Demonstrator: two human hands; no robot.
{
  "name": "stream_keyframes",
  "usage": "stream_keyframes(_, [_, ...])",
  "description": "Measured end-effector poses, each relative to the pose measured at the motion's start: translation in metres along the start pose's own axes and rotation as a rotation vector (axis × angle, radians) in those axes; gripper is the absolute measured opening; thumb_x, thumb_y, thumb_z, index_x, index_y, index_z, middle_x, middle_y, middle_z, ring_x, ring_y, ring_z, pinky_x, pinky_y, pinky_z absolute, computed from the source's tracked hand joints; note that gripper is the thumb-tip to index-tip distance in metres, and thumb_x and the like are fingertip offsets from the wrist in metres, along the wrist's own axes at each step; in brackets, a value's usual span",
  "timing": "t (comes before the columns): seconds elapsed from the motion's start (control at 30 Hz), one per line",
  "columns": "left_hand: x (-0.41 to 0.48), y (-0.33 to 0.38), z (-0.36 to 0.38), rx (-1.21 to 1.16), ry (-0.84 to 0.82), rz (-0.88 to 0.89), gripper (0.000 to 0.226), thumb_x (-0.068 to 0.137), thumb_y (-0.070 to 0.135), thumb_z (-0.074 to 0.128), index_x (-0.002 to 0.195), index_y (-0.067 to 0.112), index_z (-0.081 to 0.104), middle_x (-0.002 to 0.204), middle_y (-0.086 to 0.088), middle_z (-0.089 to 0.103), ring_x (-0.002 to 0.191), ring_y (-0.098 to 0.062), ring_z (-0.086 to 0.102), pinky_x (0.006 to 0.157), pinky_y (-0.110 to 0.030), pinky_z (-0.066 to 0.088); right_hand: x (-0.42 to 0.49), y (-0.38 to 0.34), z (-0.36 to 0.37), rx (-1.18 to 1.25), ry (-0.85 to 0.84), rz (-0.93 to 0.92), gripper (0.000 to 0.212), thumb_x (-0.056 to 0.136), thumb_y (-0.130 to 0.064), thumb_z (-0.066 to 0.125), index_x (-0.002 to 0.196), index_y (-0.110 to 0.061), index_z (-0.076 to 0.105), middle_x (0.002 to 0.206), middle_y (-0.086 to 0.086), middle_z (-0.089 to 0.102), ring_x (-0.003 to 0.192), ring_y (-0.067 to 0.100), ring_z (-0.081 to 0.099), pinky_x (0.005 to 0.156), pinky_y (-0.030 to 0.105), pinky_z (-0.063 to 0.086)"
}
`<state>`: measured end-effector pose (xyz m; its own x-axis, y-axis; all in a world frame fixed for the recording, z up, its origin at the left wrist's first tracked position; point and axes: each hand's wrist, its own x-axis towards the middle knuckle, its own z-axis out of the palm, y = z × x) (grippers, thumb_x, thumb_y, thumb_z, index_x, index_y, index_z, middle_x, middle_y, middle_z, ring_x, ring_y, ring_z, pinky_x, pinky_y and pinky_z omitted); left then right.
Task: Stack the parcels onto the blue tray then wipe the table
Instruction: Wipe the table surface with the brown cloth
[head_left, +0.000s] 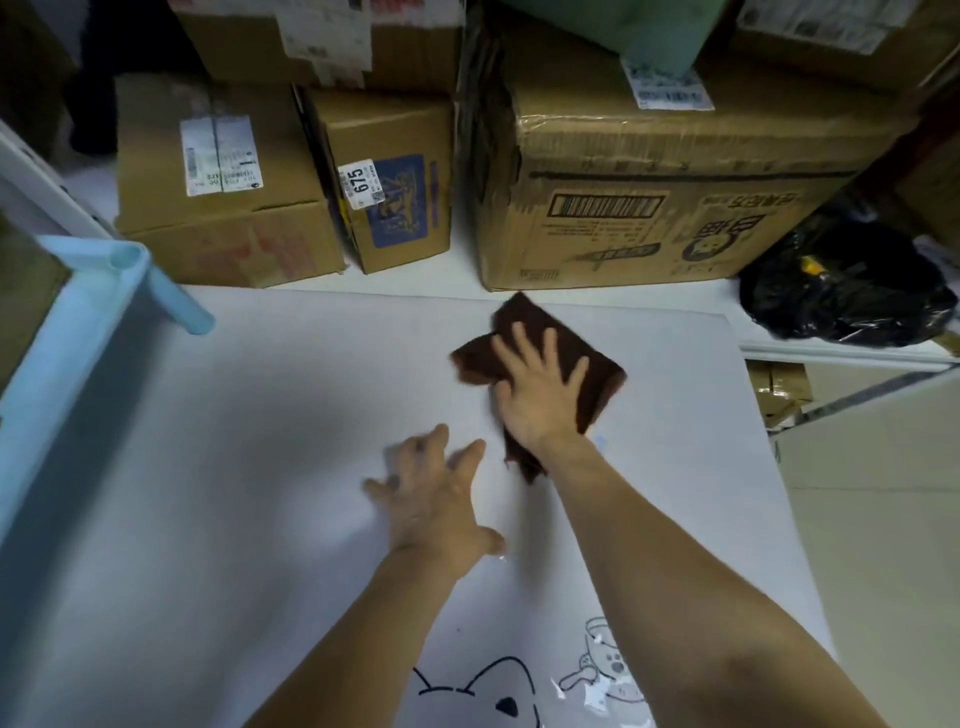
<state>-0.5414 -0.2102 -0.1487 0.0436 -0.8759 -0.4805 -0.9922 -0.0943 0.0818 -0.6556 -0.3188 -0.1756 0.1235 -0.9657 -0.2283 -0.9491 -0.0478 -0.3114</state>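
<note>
A dark brown cloth (597, 376) lies spread on the white table (260, 441), right of centre. My right hand (540, 387) presses flat on the cloth with its fingers spread. Just to its left, my left hand (434, 499) rests palm down on the bare table, fingers splayed. The light blue tray (62, 338) fills the left edge of the view, with a blue post at its corner; a brown parcel edge shows on it at the far left.
Large cardboard boxes (649, 197) stand stacked on the floor behind the table's far edge. A black plastic bag (847, 291) lies at the right on a white shelf. Cartoon drawings mark the table's near edge (519, 696).
</note>
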Motion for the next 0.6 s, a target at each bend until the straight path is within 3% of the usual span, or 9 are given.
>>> stream_keyframes(0.1, [-0.001, 0.000, -0.002, -0.001, -0.002, 0.008, 0.105, 0.059, 0.069, 0.069, 0.143, 0.046, 0.011, 0.155, 0.005, 0.001, 0.138, -0.029, 0.007, 0.099, -0.055, 0.031, -0.028, 0.022, 0.002, -0.057, -0.033, -0.144, 0.058, 0.095, -0.024, 0.039, 0.147, -0.042, 0.022, 0.159, -0.017, 0.006, 0.148, 0.016, -0.009, 0.114, 0.054, -0.010])
stream_keyframes(0.2, [-0.002, 0.003, -0.003, -0.038, -0.002, 0.017, 0.107, 0.056, 0.068, 0.072, 0.143, 0.047, 0.013, 0.154, 0.006, 0.002, 0.137, -0.028, 0.007, 0.098, -0.056, 0.030, -0.028, 0.064, -0.012, -0.072, 0.088, 0.195, 0.058, 0.096, -0.030, 0.038, 0.149, -0.042, 0.017, 0.160, -0.014, 0.004, 0.148, 0.019, -0.005, 0.114, 0.060, -0.001])
stream_keyframes(0.27, [-0.002, 0.003, -0.003, -0.045, -0.009, 0.024, 0.108, 0.055, 0.069, 0.072, 0.143, 0.046, 0.014, 0.153, 0.005, 0.002, 0.137, -0.029, 0.006, 0.099, -0.057, 0.029, -0.006, 0.057, -0.018, 0.059, 0.091, 0.439, 0.057, 0.097, -0.032, 0.034, 0.150, -0.039, 0.014, 0.161, -0.011, -0.001, 0.147, 0.025, -0.009, 0.111, 0.066, -0.001])
stream_keyframes(0.3, [-0.002, 0.003, -0.002, -0.045, -0.015, 0.026, 0.108, 0.056, 0.069, 0.072, 0.143, 0.045, 0.014, 0.153, 0.004, 0.002, 0.136, -0.029, 0.006, 0.099, -0.057, 0.028, 0.005, 0.040, -0.015, 0.099, 0.083, 0.458, 0.057, 0.098, -0.032, 0.033, 0.151, -0.037, 0.014, 0.161, -0.010, -0.004, 0.147, 0.027, -0.012, 0.109, 0.069, -0.003])
stream_keyframes(0.33, [-0.002, 0.003, -0.001, -0.045, -0.022, 0.028, 0.106, 0.057, 0.068, 0.072, 0.143, 0.044, 0.015, 0.153, 0.003, 0.001, 0.136, -0.030, 0.005, 0.099, -0.057, 0.028, 0.011, 0.018, -0.010, 0.101, 0.060, 0.392, 0.057, 0.098, -0.031, 0.033, 0.151, -0.036, 0.014, 0.161, -0.010, -0.004, 0.146, 0.029, -0.014, 0.109, 0.070, -0.006])
stream_keyframes(0.47, [-0.004, -0.006, 0.002, -0.046, 0.035, 0.101, 0.082, 0.071, 0.060, 0.067, 0.140, 0.040, 0.028, 0.155, 0.003, 0.004, 0.139, -0.028, 0.006, 0.104, -0.060, 0.024, -0.012, -0.026, 0.014, 0.006, -0.094, -0.171, 0.059, 0.094, -0.024, 0.040, 0.148, -0.040, 0.021, 0.160, -0.015, 0.003, 0.147, 0.021, -0.013, 0.111, 0.060, -0.013])
stream_keyframes(0.53, [-0.008, -0.018, 0.002, -0.086, 0.079, 0.141, 0.065, 0.082, 0.047, 0.063, 0.140, 0.037, 0.036, 0.156, 0.005, 0.013, 0.142, -0.022, 0.008, 0.110, -0.054, 0.021, -0.026, 0.001, 0.011, -0.024, -0.081, -0.210, 0.060, 0.093, -0.019, 0.042, 0.147, -0.042, 0.025, 0.159, -0.017, 0.008, 0.148, 0.016, -0.008, 0.115, 0.054, -0.011])
stream_keyframes(0.6, [-0.015, -0.040, 0.004, -0.131, 0.113, 0.089, 0.056, 0.086, 0.039, 0.059, 0.138, 0.034, 0.040, 0.154, 0.006, 0.018, 0.142, -0.020, 0.010, 0.112, -0.045, 0.021, -0.028, 0.023, 0.002, -0.067, -0.011, -0.060, 0.058, 0.095, -0.022, 0.041, 0.147, -0.042, 0.023, 0.159, -0.015, 0.008, 0.148, 0.016, -0.004, 0.117, 0.054, -0.004])
